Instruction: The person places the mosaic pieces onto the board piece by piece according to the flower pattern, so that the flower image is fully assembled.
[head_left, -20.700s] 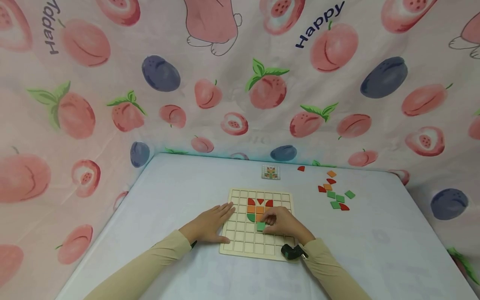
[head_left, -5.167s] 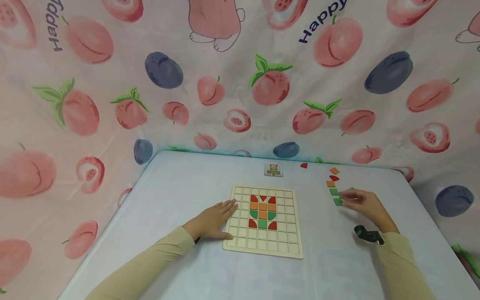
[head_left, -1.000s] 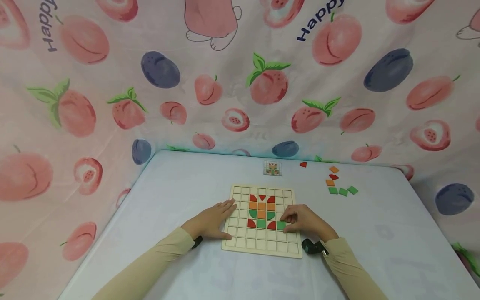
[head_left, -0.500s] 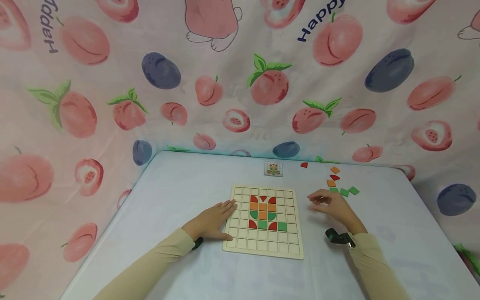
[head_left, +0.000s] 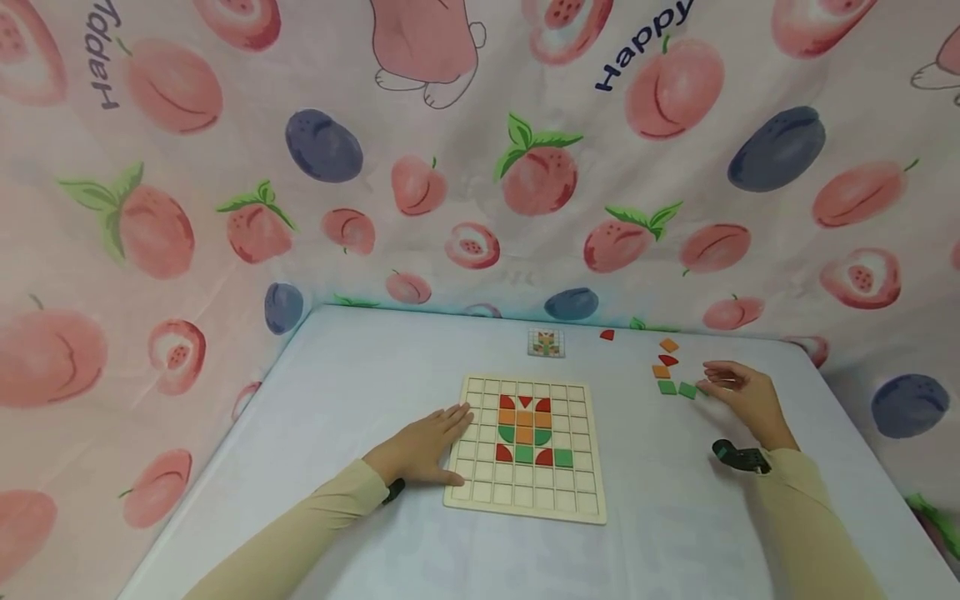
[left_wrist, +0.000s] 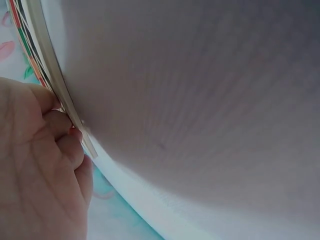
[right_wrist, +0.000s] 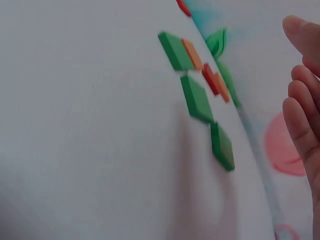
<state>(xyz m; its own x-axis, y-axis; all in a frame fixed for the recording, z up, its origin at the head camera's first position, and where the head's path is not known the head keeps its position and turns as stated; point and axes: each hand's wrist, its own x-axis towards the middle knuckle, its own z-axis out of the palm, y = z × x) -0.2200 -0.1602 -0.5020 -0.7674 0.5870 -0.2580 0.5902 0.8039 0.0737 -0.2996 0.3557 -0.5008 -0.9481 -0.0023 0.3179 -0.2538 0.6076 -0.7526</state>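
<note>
My left hand (head_left: pixel 422 446) rests with spread fingers on the left edge of a wooden grid board (head_left: pixel 480 492). Red, orange and green tiles form a symmetrical pattern on it, with a green square tile (head_left: pixel 563 458) at the right end of its lowest row. In the left wrist view, fingertips touch the board's edge (left_wrist: pixel 60 90). My right hand (head_left: pixel 746 400) hovers over the loose tiles at the right, thumb and fingers apart and nothing between them. Below it lie three green square tiles (right_wrist: pixel 196 99); the rightmost is partly hidden by the fingertips in the head view.
Beyond the green tiles lie two orange squares (head_left: pixel 661 372) and a red quarter-round tile (head_left: pixel 668 360). Another red tile (head_left: pixel 607 335) lies farther left, near a small pattern card (head_left: pixel 546 342) behind the board. A fruit-print cloth (head_left: pixel 480 167) hangs along the table's back edge.
My right hand let go of a green square on the board and moved right to the loose tiles. Over the longer span, red and green tiles were added to the pattern. The left hand stayed.
</note>
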